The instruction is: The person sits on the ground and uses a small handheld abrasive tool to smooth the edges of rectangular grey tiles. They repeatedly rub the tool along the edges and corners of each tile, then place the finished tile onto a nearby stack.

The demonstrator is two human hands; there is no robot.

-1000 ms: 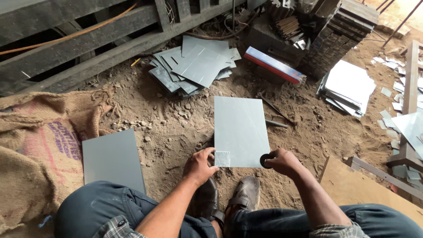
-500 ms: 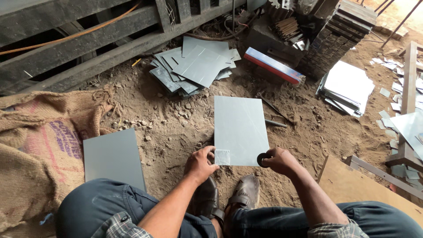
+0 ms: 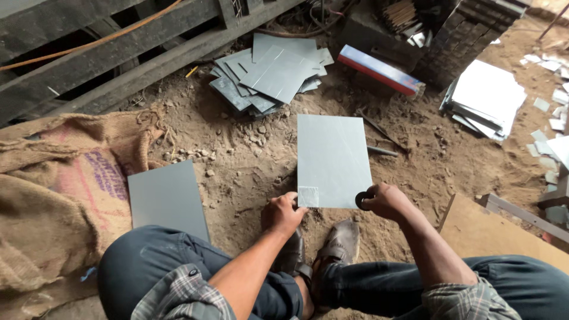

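A grey rectangular sheet (image 3: pixel 332 157) lies on the sandy ground in front of me. My left hand (image 3: pixel 283 213) grips its near left corner, beside a small pale patch (image 3: pixel 308 196) on the sheet. My right hand (image 3: pixel 386 201) is at the near right corner and holds a small dark round tool (image 3: pixel 361 200) against the sheet's edge. My shoes (image 3: pixel 339 244) rest just below the sheet.
A second grey sheet (image 3: pixel 168 200) lies by my left knee next to a burlap sack (image 3: pixel 53 195). Several grey sheets (image 3: pixel 269 74) are piled ahead, a white stack (image 3: pixel 483 98) at right. A red and blue bar (image 3: pixel 380 70), wooden beams (image 3: pixel 101 53) and a board (image 3: pixel 504 234) surround the spot.
Both hands keep their hold at the sheet's near corners. The right hand with the round tool has shifted very slightly along the near edge.
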